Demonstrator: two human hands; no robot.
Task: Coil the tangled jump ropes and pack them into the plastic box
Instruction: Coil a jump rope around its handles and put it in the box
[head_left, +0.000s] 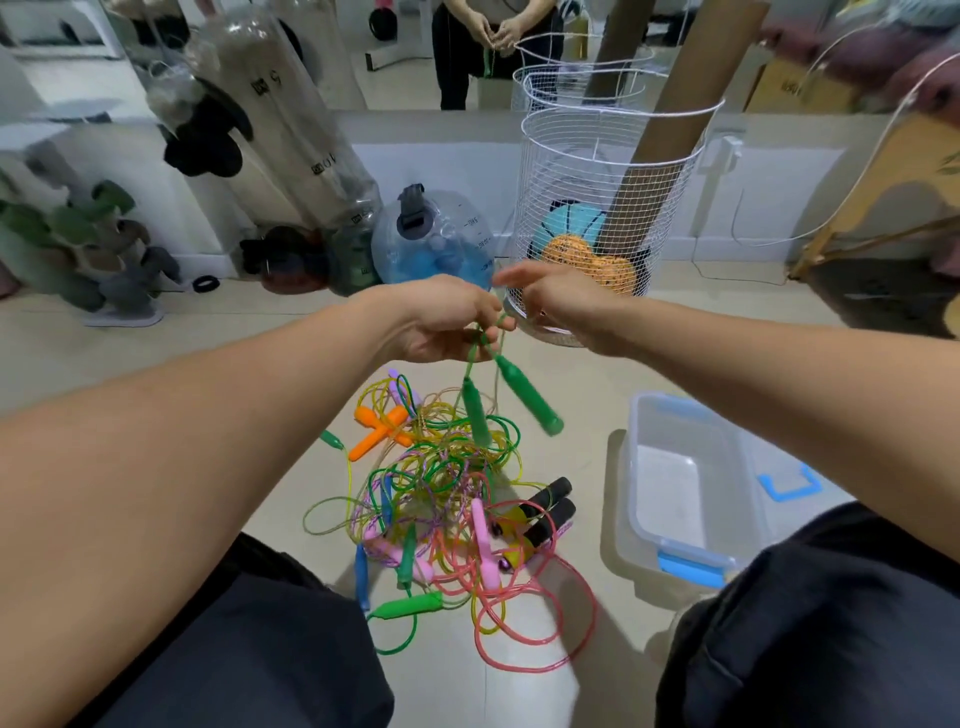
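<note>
left hand (441, 322) pinches thin green cord (480, 338); two ribbed green handles (527, 397) dangle.

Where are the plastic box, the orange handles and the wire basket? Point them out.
plastic box (636, 499): head view, left wall.
orange handles (382, 431): head view, where they cross.
wire basket (597, 171): head view, front mesh.

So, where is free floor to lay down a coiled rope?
Bare tile lies between the tangled pile of coloured ropes and the clear plastic box, and left of the pile. The box's bottom is bare too. The middle is crowded.
</note>
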